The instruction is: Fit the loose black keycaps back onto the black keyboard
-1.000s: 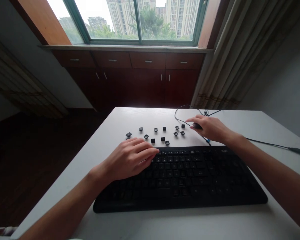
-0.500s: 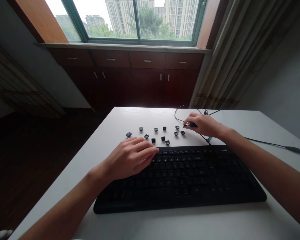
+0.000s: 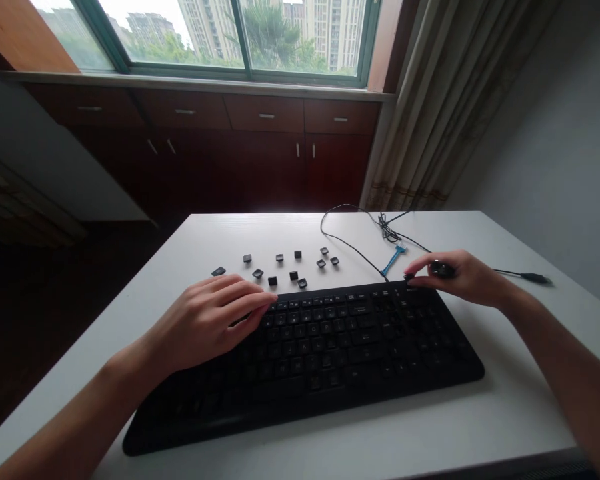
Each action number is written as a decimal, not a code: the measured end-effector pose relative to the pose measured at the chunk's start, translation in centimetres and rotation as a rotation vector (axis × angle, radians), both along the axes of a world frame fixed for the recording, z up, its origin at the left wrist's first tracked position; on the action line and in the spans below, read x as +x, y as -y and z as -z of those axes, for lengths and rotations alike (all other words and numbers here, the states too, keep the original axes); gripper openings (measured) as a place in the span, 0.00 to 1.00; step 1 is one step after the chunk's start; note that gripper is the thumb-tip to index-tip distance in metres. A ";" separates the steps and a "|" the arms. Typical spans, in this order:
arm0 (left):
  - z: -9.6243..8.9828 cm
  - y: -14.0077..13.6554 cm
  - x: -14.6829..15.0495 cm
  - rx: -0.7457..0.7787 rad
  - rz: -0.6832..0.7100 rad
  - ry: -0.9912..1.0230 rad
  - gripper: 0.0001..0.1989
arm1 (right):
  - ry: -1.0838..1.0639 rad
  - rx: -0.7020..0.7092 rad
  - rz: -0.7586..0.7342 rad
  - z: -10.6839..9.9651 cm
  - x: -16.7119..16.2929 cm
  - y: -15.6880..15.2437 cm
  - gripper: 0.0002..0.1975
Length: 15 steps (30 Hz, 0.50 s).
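A black keyboard (image 3: 300,373) lies slantwise on the white table. My left hand (image 3: 213,320) rests over its upper left part, fingers stretched toward the back edge and covering keys there. Above the keyboard's back right corner, my right hand (image 3: 450,273) pinches a small black keycap (image 3: 409,276) between thumb and fingertips. A glossy dark rounded object (image 3: 442,269) is tucked in that same hand; its kind is unclear. Several loose black keycaps, among them one keycap (image 3: 293,275) near the edge, lie scattered behind the keyboard, some upside down. Some key places look bare.
A blue brush-like tool (image 3: 394,260) lies behind the keyboard, beside a thin looped black cable (image 3: 350,240). Farther right is a dark plug end (image 3: 535,278) on a cable. Dark red cabinets (image 3: 205,167) stand beyond the table (image 3: 380,427) under a window.
My right hand has moved from beside the loose keycaps to the keyboard's back right corner, uncovering the blue tool. The view has turned right. My left hand stays on the keyboard.
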<state>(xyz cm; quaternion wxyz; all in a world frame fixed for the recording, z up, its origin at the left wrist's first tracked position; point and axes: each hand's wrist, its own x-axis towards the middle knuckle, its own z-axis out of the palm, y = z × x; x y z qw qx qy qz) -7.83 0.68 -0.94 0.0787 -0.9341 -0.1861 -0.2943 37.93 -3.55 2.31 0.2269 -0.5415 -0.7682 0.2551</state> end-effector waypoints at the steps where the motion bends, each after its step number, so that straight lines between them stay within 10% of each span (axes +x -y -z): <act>1: 0.0 -0.1 -0.1 0.002 0.000 -0.004 0.13 | -0.005 -0.027 0.010 0.2 0.3 0.2 0.16; 15: -0.4 -0.3 -0.2 0.087 0.009 -0.001 0.14 | 0.007 -0.207 -0.053 -0.3 1.8 0.8 0.17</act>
